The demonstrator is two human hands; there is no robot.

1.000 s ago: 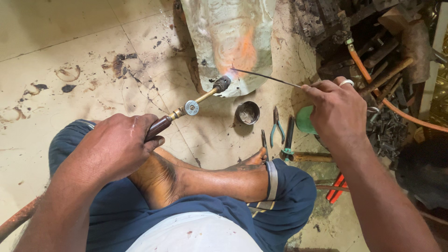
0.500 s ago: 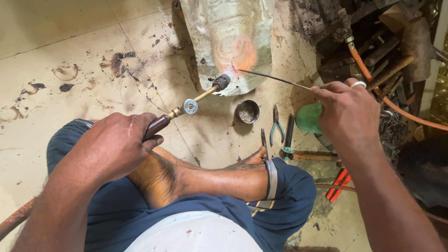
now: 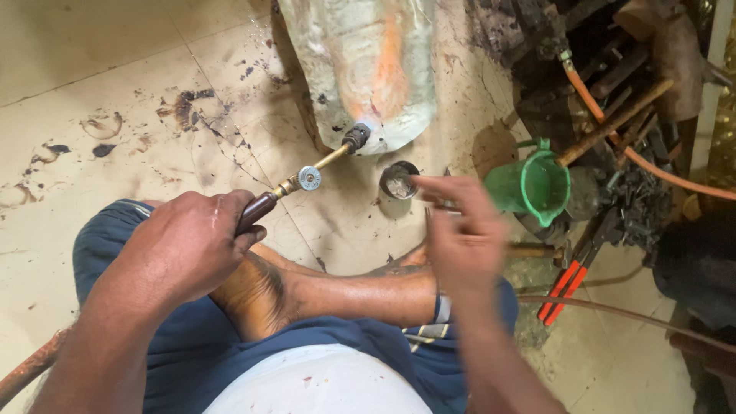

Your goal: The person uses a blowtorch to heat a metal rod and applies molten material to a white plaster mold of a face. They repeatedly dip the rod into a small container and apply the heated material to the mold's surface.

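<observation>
My left hand (image 3: 192, 245) grips the dark handle of a brass gas torch (image 3: 309, 178). Its nozzle points up and right, and a flame touches the lower edge of a dented silvery metal piece (image 3: 368, 69) that glows orange on the floor. My right hand (image 3: 460, 238) is blurred, with fingers stretched left toward a small round tin (image 3: 399, 182) just below the metal piece. The thin rod it held earlier cannot be made out in the blur. I sit cross-legged in blue shorts, one bare foot under my left hand.
A green plastic jug (image 3: 537, 184) stands right of the tin. Red-handled pliers (image 3: 563, 287) lie beside it. An orange hose (image 3: 644, 157), sticks and dark scrap crowd the right side. A rusty pipe (image 3: 31, 368) lies at the lower left on the stained tile floor.
My right hand has pulled the thin rod away from the flame and swung down and left toward the small tin. The torch in my left hand has stayed on the metal piece.
</observation>
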